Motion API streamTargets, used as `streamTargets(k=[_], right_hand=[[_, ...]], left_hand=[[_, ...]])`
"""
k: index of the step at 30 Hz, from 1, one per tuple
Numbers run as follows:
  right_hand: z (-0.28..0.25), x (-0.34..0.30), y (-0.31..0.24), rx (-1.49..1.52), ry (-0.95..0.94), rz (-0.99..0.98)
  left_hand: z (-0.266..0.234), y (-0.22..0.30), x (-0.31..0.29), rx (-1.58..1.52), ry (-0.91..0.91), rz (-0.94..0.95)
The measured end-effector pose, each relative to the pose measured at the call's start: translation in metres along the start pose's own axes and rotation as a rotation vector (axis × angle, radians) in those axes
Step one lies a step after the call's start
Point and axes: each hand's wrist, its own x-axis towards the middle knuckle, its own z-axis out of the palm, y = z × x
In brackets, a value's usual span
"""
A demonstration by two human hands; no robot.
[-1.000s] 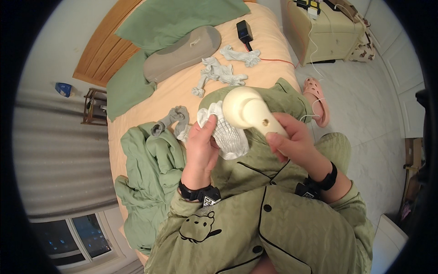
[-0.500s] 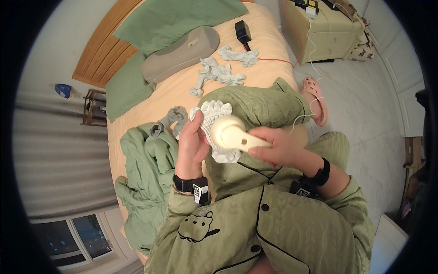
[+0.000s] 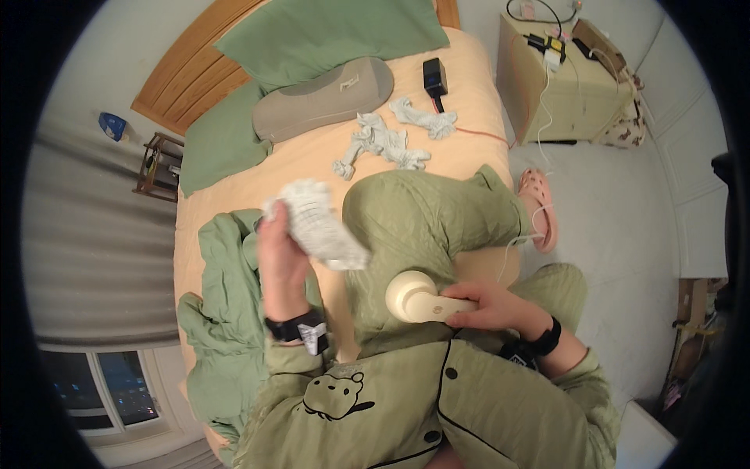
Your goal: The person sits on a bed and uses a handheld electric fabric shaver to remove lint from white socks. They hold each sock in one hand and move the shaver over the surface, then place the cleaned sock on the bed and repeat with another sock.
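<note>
My left hand [image 3: 281,250] grips a whitish knit sock [image 3: 316,227] with a frilled edge, thumb on top and fingers behind; motion blurs it slightly. It hangs above the bed, left of my bent knee. My right hand [image 3: 491,309] is wrapped round the handle of a cream fabric shaver [image 3: 412,298], whose round head points left over my green trousers [image 3: 406,211]. Shaver and sock are apart. A thin white cord passes beyond my right hand; where it joins is hidden. Pale grey socks [image 3: 381,142] lie crumpled on the bed, with another sock [image 3: 426,119] beside them.
The bed [image 3: 223,195] has a peach sheet, green pillows [image 3: 336,39] and a grey contour pillow [image 3: 320,100]. A black box [image 3: 434,76] with a red cord lies near the far edge. Green bedding [image 3: 223,313] is bunched at left. A bedside cabinet [image 3: 574,98] stands far right.
The shaver, earlier against the sock, has moved down and away from it. My left hand has carried the sock left and turned it. The view has shifted slightly.
</note>
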Motion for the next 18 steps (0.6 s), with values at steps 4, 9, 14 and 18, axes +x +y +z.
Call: streamTargets(k=[4,9,14,18], right_hand=[[-0.022,-0.028,-0.003,0.402,0.072,0.157],[-0.034,-0.04,0.002,0.587,0.316,-0.019],[-0.045,-0.037,0.008,0.627,0.522,-0.081],[-0.058,-0.031,0.014,0.595,0.497,-0.128]], left_hand=[[-0.028,0.057,-0.003,0.212,0.174,0.36],[-0.046,0.057,0.012,0.576,0.33,0.533],[-0.054,0.002,0.103,1.117,0.152,0.402],[-0.044,-0.07,0.199,1.209,-0.224,0.192]])
